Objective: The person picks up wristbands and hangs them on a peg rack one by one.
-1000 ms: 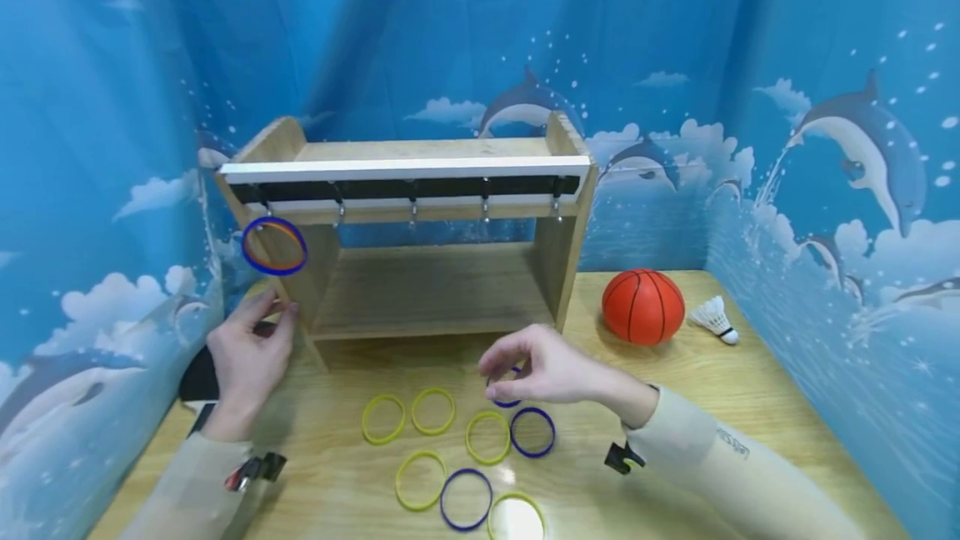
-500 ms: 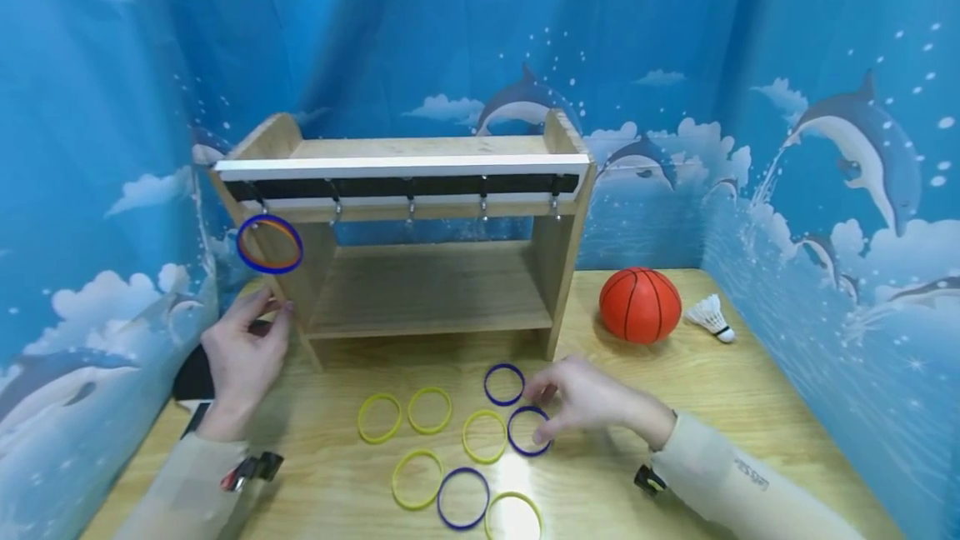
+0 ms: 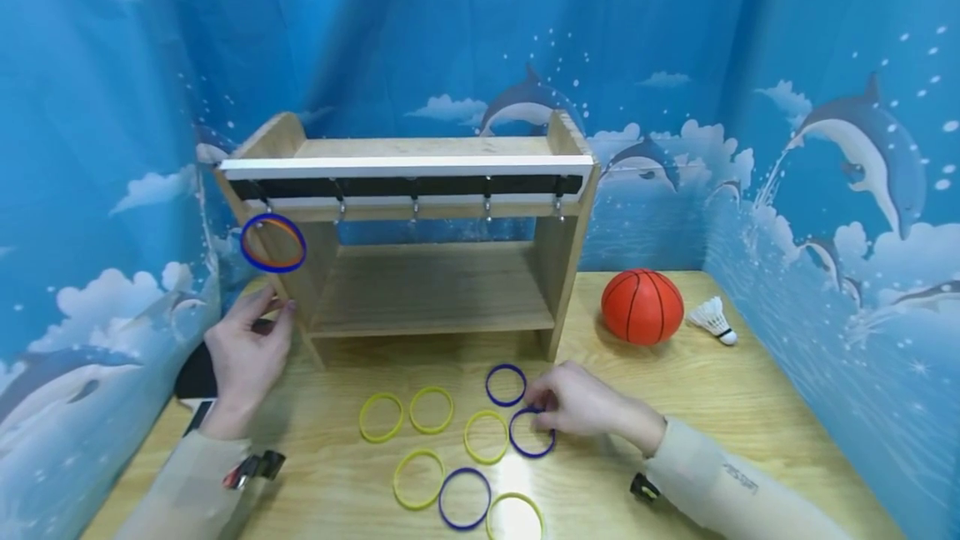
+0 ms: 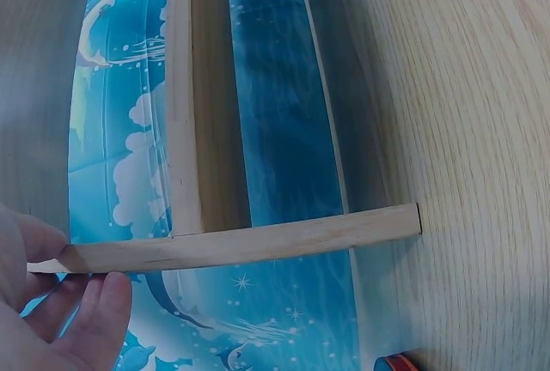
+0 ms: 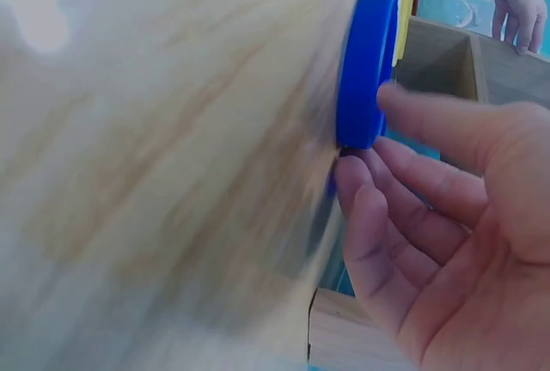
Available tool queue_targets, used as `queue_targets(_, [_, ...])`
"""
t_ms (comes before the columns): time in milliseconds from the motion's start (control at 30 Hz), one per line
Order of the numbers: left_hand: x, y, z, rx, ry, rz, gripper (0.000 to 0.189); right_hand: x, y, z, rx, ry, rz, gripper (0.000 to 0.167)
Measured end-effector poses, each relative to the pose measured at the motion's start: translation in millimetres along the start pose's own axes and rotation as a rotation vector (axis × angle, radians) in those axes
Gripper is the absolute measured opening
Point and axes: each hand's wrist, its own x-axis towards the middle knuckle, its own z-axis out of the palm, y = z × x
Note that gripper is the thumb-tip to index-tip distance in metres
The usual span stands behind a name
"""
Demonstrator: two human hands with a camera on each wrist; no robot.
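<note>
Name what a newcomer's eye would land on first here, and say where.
Probably the bright red basketball, on the table to the right of the wooden shelf. Next, the blue ring and orange ring hanging from its leftmost hook. Then the yellow rings and dark blue rings spread across the table, the right hand at a dark blue one.

In the head view, you could pass over the tabletop (image 3: 765, 415) at right, between the right sleeve (image 3: 712, 469) and the red basketball (image 3: 642, 307). At upper centre, the wooden rack (image 3: 435, 282) blocks you, its metal hooks (image 3: 415, 208) projecting in front; the opening under them lets you in. At left, the left hand (image 3: 249, 348) and a hanging blue ring (image 3: 274, 268) obstruct you.
</note>
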Motion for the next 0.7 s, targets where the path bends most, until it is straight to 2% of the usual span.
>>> queue_targets(233, [0.1, 1.4, 0.2, 0.004, -0.003, 0.002, 0.030, 3.5, -0.9, 6.4, -0.057, 0.060, -0.021, 0.012])
queue_targets(500, [-0.1, 2.5, 0.0, 0.016, -0.005, 0.014, 0.028, 2.9, -1.8, 7.5, -0.004, 0.061, 0.012, 0.015])
queue_targets(700, [-0.7, 2.2, -0.6, 0.019, 0.000, 0.015, 0.029, 1.8, -3.9, 2.9, 0.087, 0.056, 0.035, 0.011])
